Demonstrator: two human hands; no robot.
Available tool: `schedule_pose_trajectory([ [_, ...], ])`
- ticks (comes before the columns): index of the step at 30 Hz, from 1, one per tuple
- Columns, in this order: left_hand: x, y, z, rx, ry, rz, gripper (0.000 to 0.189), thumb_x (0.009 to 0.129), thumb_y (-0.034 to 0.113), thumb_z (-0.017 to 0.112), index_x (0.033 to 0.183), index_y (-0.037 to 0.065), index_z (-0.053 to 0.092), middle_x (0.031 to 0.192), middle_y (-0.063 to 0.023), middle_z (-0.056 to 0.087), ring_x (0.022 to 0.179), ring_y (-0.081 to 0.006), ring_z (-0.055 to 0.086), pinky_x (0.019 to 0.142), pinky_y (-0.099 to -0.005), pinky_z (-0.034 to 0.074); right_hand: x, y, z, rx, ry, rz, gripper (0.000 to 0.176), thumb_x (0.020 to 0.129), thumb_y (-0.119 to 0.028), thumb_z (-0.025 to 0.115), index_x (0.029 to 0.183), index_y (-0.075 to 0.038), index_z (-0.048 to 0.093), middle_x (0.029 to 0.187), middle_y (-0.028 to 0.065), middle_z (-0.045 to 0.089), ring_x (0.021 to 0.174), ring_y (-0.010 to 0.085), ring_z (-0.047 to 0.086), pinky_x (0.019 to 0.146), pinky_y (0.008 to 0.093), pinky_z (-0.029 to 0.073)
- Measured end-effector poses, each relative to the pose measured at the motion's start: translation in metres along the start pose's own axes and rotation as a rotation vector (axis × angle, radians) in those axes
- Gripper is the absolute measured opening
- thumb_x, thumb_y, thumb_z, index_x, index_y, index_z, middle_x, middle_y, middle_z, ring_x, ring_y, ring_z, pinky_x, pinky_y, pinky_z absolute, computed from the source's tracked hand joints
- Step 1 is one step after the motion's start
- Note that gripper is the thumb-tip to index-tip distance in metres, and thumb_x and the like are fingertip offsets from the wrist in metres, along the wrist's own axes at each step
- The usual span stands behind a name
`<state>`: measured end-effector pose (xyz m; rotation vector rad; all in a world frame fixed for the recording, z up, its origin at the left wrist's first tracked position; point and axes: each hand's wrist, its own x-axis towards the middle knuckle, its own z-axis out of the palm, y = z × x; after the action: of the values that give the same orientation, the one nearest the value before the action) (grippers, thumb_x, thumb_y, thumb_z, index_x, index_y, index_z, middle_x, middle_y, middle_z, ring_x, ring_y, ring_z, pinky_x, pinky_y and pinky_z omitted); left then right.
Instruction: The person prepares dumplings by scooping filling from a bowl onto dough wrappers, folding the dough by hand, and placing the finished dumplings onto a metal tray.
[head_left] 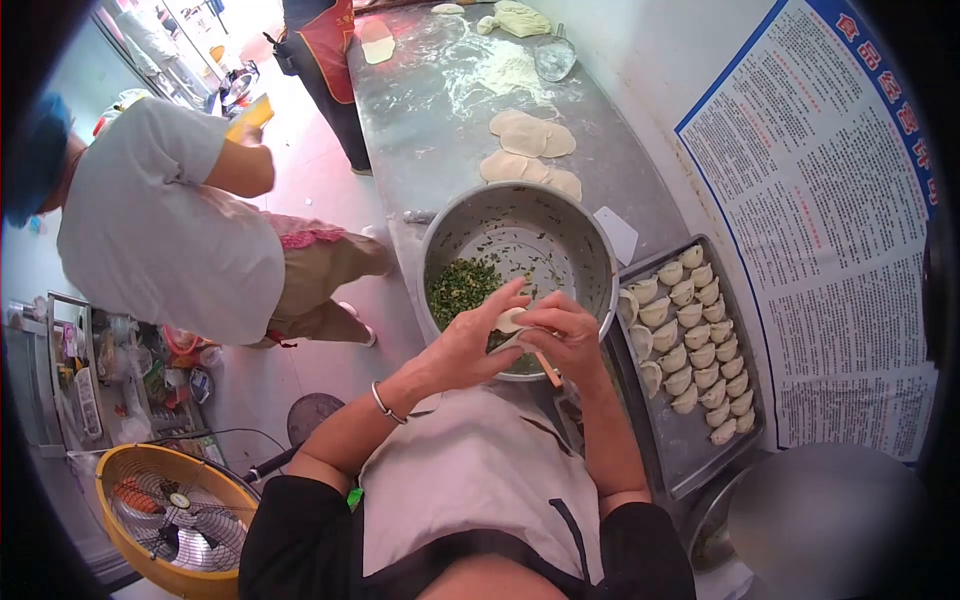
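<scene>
My left hand [474, 338] and my right hand [566, 335] meet over the near rim of a large metal bowl [604, 262]. Between them they pinch a pale dough wrapper [510, 321], partly hidden by the fingers. Chopped green filling [462, 291] lies in the left part of the bowl, with bits scattered on its bottom. A wooden handle [549, 369] shows just below my right hand at the bowl's near edge. To the right, a metal tray [690, 448] holds rows of folded dumplings [703, 357].
Flat dough rounds [527, 137], flour [505, 72] and a scoop [554, 57] lie on the metal table [400, 110]. One person [180, 200] stands at the left, another [330, 70] beyond the table's left edge. A yellow fan [178, 520] stands lower left.
</scene>
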<state>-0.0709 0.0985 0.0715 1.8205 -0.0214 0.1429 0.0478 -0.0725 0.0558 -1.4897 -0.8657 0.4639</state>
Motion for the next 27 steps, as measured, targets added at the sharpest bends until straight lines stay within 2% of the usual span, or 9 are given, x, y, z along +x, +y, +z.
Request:
schedule_pose_trajectory([
  [2,0.000,0.002,0.000,-0.197,0.029,0.006,0.081,0.086,0.020,0.076,0.152,0.001,0.032,0.140,-0.0142,0.056,0.126,-0.0214,0.055,0.105,-0.0361,0.047,-0.004,0.018,0.002,0.138,0.039,-0.011,0.018,0.081,-0.004,0.078,0.100,-0.003,0.076,0.091,0.0011,0.060,0.080,0.0091,0.056,0.070,0.0227,0.044],
  [5,0.002,-0.023,0.000,-0.534,-0.120,0.057,0.082,0.093,0.030,0.070,0.155,0.001,0.025,0.141,-0.0122,0.053,0.124,-0.0197,0.055,0.096,-0.0327,0.054,-0.013,0.044,0.016,0.533,0.110,0.052,0.014,0.086,-0.004,0.075,0.100,-0.002,0.075,0.095,0.0018,0.061,0.086,0.0104,0.057,0.075,0.0244,0.046],
  [8,0.000,-0.015,0.006,-0.708,-0.069,-0.189,0.076,0.097,0.039,0.063,0.154,0.001,0.029,0.143,-0.0109,0.049,0.125,-0.0186,0.054,0.090,-0.0308,0.057,-0.015,0.050,0.028,0.620,0.124,0.123,0.011,0.090,-0.005,0.072,0.099,-0.001,0.075,0.097,0.0028,0.062,0.091,0.0117,0.058,0.081,0.0258,0.046],
  [11,0.000,-0.021,0.003,-0.717,-0.125,-0.256,0.067,0.102,0.041,0.052,0.153,0.002,0.032,0.146,-0.0108,0.045,0.124,-0.0181,0.053,0.090,-0.0300,0.057,-0.017,0.055,0.029,0.620,0.131,0.093,0.011,0.090,-0.006,0.072,0.100,-0.001,0.075,0.100,0.0034,0.062,0.092,0.0119,0.058,0.082,0.0261,0.047],
  [14,0.000,-0.019,0.004,-0.622,-0.097,-0.206,0.058,0.104,0.031,0.051,0.151,0.002,0.036,0.142,-0.0120,0.049,0.122,-0.0195,0.056,0.091,-0.0327,0.056,-0.018,0.055,0.031,0.647,0.140,0.122,0.012,0.090,-0.006,0.072,0.101,0.000,0.075,0.101,0.0033,0.062,0.093,0.0117,0.058,0.084,0.0261,0.046],
  [17,0.004,-0.015,0.000,-0.020,-0.011,0.166,0.049,0.103,0.020,0.053,0.147,0.001,0.042,0.135,-0.0136,0.057,0.118,-0.0213,0.059,0.093,-0.0363,0.055,-0.020,0.056,0.033,0.704,0.159,0.176,0.012,0.090,-0.005,0.072,0.101,0.000,0.074,0.100,0.0032,0.062,0.092,0.0112,0.058,0.082,0.0256,0.047],
  [20,0.006,-0.019,0.002,0.213,0.056,0.292,0.045,0.100,0.014,0.057,0.141,-0.001,0.050,0.129,-0.0151,0.062,0.115,-0.0245,0.063,0.094,-0.0392,0.053,-0.020,0.057,0.037,0.616,0.176,0.141,0.011,0.091,-0.006,0.072,0.099,0.000,0.075,0.100,0.0028,0.062,0.090,0.0108,0.058,0.081,0.0250,0.047],
  [23,0.002,-0.035,0.006,0.234,0.100,0.203,0.037,0.102,0.016,0.053,0.136,0.000,0.055,0.130,-0.0136,0.063,0.111,-0.0256,0.066,0.093,-0.0375,0.053,-0.021,0.053,0.033,0.421,0.164,0.218,0.013,0.090,-0.009,0.073,0.100,0.000,0.074,0.103,0.0032,0.063,0.096,0.0114,0.059,0.087,0.0257,0.046],
  [27,0.001,-0.046,0.012,-0.425,0.155,-0.162,0.043,0.107,0.030,0.044,0.133,-0.002,0.056,0.135,-0.0126,0.061,0.109,-0.0262,0.068,0.094,-0.0367,0.054,-0.010,0.008,0.020,0.185,0.142,0.119,0.037,0.091,-0.021,0.074,0.122,-0.002,0.064,0.108,0.0048,0.063,0.100,0.0109,0.060,0.090,0.0256,0.048],
])
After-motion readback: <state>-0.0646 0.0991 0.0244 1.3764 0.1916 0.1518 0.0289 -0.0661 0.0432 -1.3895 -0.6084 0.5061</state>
